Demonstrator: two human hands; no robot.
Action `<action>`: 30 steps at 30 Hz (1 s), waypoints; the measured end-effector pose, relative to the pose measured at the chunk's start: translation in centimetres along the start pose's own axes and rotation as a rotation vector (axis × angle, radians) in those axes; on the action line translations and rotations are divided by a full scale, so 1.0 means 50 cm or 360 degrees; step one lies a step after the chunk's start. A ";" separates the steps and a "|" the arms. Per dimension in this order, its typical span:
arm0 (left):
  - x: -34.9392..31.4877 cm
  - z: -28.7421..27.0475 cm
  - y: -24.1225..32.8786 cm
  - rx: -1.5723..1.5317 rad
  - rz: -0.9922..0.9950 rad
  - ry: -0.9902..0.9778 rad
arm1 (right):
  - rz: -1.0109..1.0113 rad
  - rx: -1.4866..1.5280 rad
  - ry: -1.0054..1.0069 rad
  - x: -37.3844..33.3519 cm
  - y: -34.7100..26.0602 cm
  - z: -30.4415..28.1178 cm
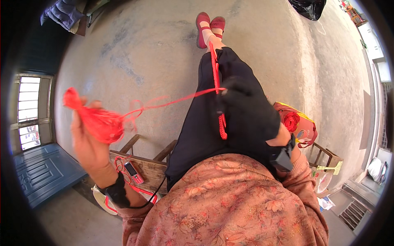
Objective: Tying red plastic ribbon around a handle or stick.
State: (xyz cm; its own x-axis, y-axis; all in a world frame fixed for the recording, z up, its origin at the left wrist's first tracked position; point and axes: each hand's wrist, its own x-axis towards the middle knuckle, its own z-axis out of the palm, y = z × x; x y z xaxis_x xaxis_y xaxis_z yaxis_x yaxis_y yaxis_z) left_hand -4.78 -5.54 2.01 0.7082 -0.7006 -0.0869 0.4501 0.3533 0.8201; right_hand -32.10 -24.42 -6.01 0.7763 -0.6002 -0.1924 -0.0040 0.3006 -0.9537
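Note:
My left hand is raised at the left, bare, with its fingers closed round a bundle of red cord. From the bundle a loose strand with a few loops runs right to my lap. My right hand, in a black glove, is closed over a long, narrow red braided strip lying lengthwise above my dark trousers. The strand meets the strip at the gloved fingers. Dark glove against dark cloth blurs the exact finger positions.
A wooden bench at my left bears a red phone and a coiled red cable. By my right hip stands a red and yellow bag with a red cord roll at it. A black plastic bag lies far right.

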 end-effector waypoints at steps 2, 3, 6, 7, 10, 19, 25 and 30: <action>0.006 -0.003 -0.078 0.0498 -0.0189 -0.0035 | 0.0098 0.0473 0.0272 -0.033 -0.023 -0.002; 0.002 -0.009 -0.118 0.0610 -0.0360 -0.0148 | 0.0100 0.0558 0.0289 -0.050 -0.020 -0.004; -0.029 0.054 -0.239 0.1241 -0.0618 -0.0553 | 0.0099 0.0701 0.0257 -0.094 0.000 -0.009; -0.044 0.075 -0.277 0.1366 -0.0595 -0.0689 | 0.0093 0.0769 0.0191 -0.105 0.004 -0.005; -0.087 0.110 -0.369 0.1794 -0.0166 -0.0928 | -0.0048 -0.0263 0.0135 -0.131 0.002 0.010; -0.052 0.050 -0.337 0.1321 -0.0452 -0.0509 | 0.0181 0.0215 0.0744 -0.075 -0.011 -0.051; -0.028 0.065 -0.288 0.2343 0.0811 -0.1125 | -0.0541 -0.1747 0.0187 -0.064 0.111 -0.072; -0.046 0.075 -0.368 0.2254 0.0433 -0.1355 | -0.0160 -0.1908 0.0075 -0.061 0.107 -0.011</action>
State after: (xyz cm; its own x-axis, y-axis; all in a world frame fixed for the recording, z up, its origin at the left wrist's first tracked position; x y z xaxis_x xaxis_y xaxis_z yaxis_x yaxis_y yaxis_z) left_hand -16.76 -12.76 -10.75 -0.0129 -0.9984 0.0558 -0.7766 0.0451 0.6283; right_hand -34.84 -21.37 -10.63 0.7830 -0.6156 -0.0890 -0.5474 -0.6141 -0.5686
